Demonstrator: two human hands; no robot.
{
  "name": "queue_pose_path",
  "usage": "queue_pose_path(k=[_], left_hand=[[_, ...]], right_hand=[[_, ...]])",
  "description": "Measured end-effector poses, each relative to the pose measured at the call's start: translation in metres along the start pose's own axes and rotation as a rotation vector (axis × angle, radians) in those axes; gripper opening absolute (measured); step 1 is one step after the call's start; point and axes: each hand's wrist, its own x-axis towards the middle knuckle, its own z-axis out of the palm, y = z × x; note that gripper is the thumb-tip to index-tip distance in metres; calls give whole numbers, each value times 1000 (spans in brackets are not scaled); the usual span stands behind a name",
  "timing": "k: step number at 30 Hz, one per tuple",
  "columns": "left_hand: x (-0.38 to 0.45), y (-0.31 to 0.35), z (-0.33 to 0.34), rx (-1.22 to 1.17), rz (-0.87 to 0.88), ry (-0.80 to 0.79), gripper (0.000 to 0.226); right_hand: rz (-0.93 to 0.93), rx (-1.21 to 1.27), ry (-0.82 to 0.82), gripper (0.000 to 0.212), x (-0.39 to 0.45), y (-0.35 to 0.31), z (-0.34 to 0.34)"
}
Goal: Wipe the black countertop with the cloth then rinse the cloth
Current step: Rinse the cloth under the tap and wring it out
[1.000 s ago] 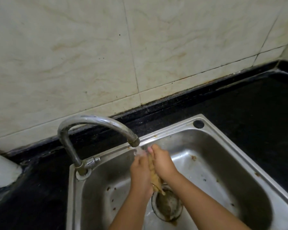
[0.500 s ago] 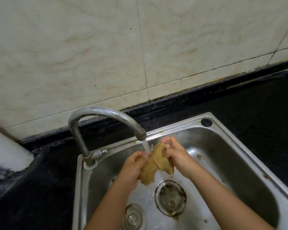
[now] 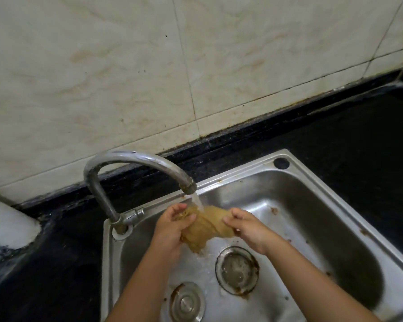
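At the centre of the frame, one brown cloth (image 3: 207, 226) is bunched under the water from one curved tap (image 3: 135, 163). The left hand (image 3: 172, 225) grips its left end, the right hand (image 3: 247, 226) its right end. Below lie one sink (image 3: 323, 205), one drain (image 3: 236, 269) and one strainer lid (image 3: 186, 302). Black countertop (image 3: 358, 135) fills the right of the frame.

The cloth (image 3: 207, 227) is a wet, mustard-brown rag, bunched and twisted into a thick roll, held up over the steel sink (image 3: 312, 205) straight under the running stream from the tap (image 3: 135, 159), with its lower left end hanging down toward the basin. The black desk (image 3: 358, 135) is a dark, faintly speckled stone top that wraps the sink on the left, far and right sides and meets the pale tiled wall (image 3: 102, 77) along a raised black edge.
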Motion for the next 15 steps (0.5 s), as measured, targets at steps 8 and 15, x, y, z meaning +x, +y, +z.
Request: queue_pose_path(k=[8, 15], left_hand=[[10, -9, 0, 287, -354, -216, 36], [14, -18, 1, 76, -153, -117, 24]], right_hand=[[-211, -151, 37, 18, -4, -13, 17], [51, 349, 58, 6, -3, -11, 18]])
